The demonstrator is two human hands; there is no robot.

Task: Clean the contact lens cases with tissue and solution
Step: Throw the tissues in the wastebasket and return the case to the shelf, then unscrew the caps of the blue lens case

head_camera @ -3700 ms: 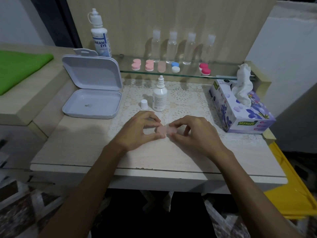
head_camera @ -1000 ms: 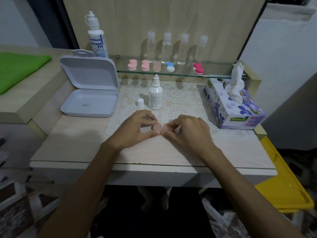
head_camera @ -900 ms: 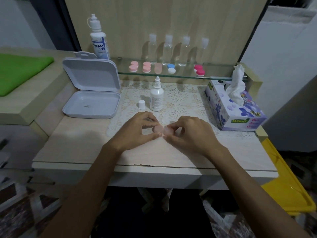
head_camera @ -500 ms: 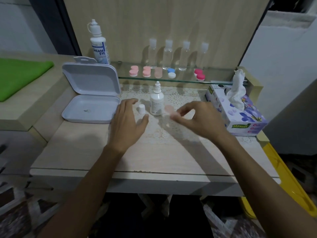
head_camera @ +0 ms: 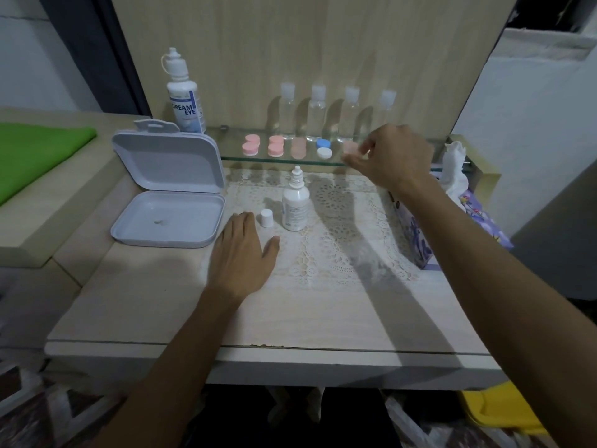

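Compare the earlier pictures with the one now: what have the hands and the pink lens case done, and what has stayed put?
The right hand has carried the pink case from the table's middle up to the glass shelf, pinching it there. The left hand let go and now lies flat on the table. The dropper bottle, its cap, the white box and the other shelf cases stayed.

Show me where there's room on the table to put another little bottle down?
The bare front strip of the table, behind the left hand, is free. So is the lace mat between the dropper bottle and the tissue box. The glass shelf is crowded with lens cases where the right hand reaches.
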